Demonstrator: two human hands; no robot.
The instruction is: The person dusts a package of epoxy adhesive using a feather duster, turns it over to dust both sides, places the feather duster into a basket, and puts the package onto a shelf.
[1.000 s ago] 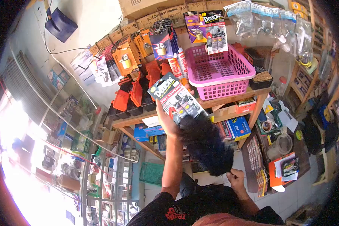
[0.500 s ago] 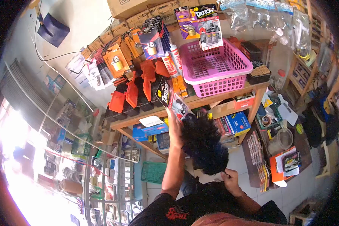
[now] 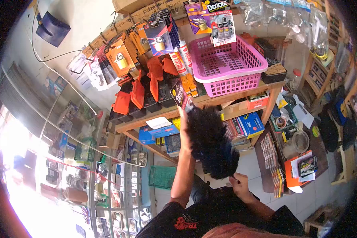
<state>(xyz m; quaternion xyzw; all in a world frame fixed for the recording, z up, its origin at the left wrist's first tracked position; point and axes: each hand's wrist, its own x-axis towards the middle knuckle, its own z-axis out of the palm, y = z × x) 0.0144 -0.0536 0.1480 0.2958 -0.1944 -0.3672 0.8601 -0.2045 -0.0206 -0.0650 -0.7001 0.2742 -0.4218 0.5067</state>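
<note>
My left hand (image 3: 183, 121) is closed on a Dextone epoxy adhesive pack (image 3: 180, 97), held up in front of the wooden shelf. Black bristles cover the pack's lower part and most of my fingers. In my right hand (image 3: 241, 187), low by my body, is the handle of a fluffy black feather duster (image 3: 212, 139). The duster's head points up and left, against the pack. Just beyond the pack stand black bins with raised orange lids (image 3: 137, 94), and to the right a pink plastic basket (image 3: 230, 87).
Carded padlocks (image 3: 121, 59) and another adhesive pack (image 3: 222, 27) hang above the wooden shelf (image 3: 146, 121). A blue 3M box (image 3: 250, 123) sits below. Glass display shelving (image 3: 119, 186) stands at left. On the right, a low dark table (image 3: 271, 174) carries tubs and papers.
The duster has moved up and slightly left, covering more of the pack and my left hand. My right hand has risen slightly and shifted left.
</note>
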